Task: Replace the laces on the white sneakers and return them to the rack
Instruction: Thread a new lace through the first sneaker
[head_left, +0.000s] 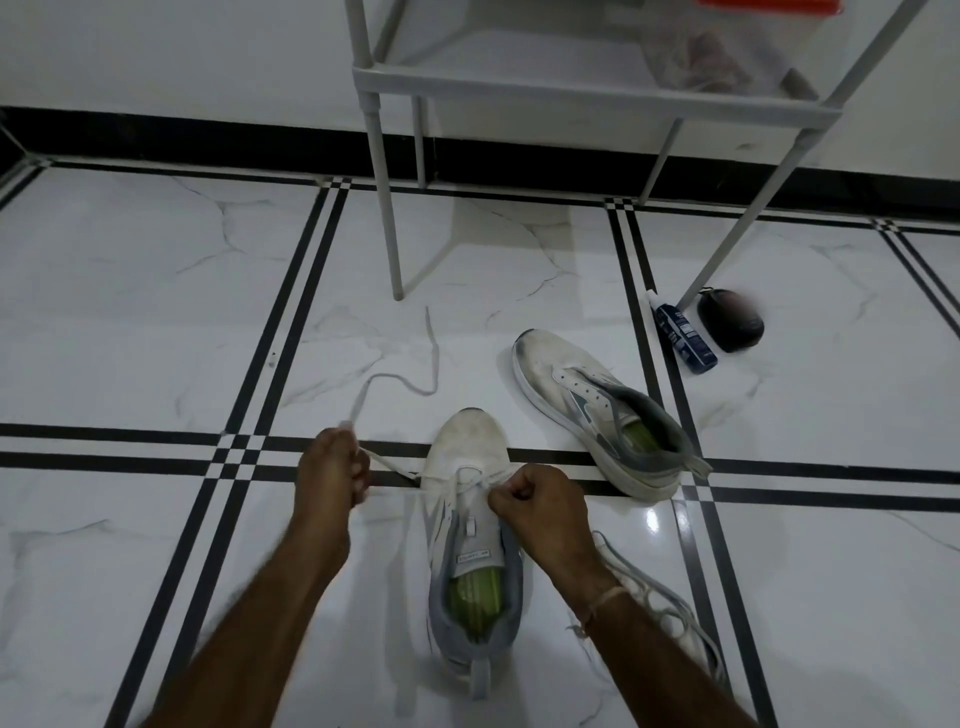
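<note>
The near sneaker (467, 447) lies toe-away on the floor between my wrists, its new lace (436, 364) seemingly through the lowest eyelets only. My left hand (332, 467) is curled tight round one end, which is drawn out sideways. My right hand (540, 501) pinches the other end over the tongue. I judge this to be early lacing; next I should even the ends, then cross upward. The second sneaker (597, 410) lies unlaced just beyond, near the rack (415, 78).

open tiles left (130, 322), rack legs (387, 208) ahead, bottle (684, 335) rt

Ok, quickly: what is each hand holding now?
Left hand: grips the lace.
Right hand: pinches the lace at the near sneaker.
</note>
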